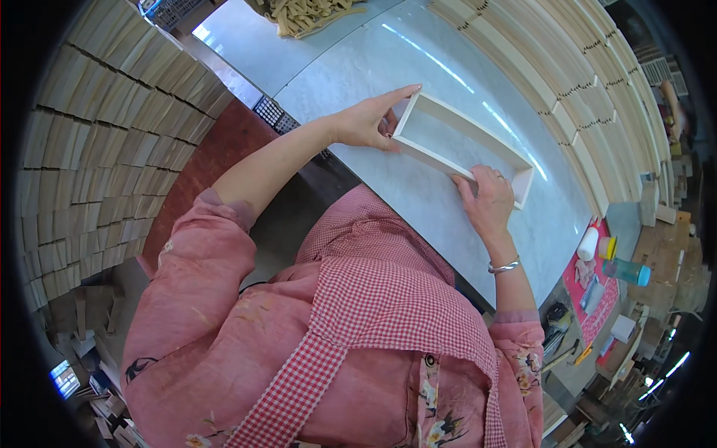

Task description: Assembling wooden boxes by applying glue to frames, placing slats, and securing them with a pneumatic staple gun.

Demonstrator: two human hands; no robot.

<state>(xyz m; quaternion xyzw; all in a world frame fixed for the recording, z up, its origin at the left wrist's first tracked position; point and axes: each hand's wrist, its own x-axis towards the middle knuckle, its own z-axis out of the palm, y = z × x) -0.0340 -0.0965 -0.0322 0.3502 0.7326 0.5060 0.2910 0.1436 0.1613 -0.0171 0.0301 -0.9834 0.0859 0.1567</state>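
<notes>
A long rectangular frame of pale wood (433, 154) sits on the pale, glossy tabletop (358, 82), slanted from upper left to lower right. My left hand (367, 123) spans its left end, with the thumb and fingers at the two corners there. On the near long side, close to the right end, my right hand (489, 198) grips the wall with bent fingers. The bluish surface inside the walls looks like the tabletop, but I cannot tell whether the frame has a bottom. Some fingertips of both hands are hidden by the wood.
Long stacks of pale wooden strips (553, 75) line the table's far right side. Stacked wooden pieces (97, 149) rise on the left. A heap of yellowish strips (306, 13) lies at the far edge. At right stand a teal bottle (627, 271) and a pink cloth (597, 306).
</notes>
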